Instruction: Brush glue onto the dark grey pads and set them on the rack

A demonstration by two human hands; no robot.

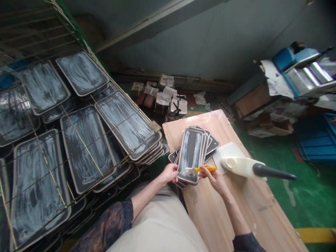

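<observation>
A stack of dark rounded panels with pale edges lies on the wooden board; the top panel (193, 147) carries streaky white coating along both long sides, its middle darker. My left hand (170, 173) pinches the near left corner of that panel. In my right hand (214, 176) is a brush with a yellow handle (207, 168), its white bristles resting on the panel's near end. Just right of the stack, a cream plastic bottle with a long dark nozzle (243, 166) lies on its side upon a white sheet (229, 153).
On my left, a wire rack (154, 126) bears many white-streaked panels (88, 147). The wooden tabletop (223, 213) extends toward me. Tied bundles (164, 96) sit on the floor by the wall. At right stand a roller machine (309, 75), a cardboard box (273, 124) and blue crates (319, 138).
</observation>
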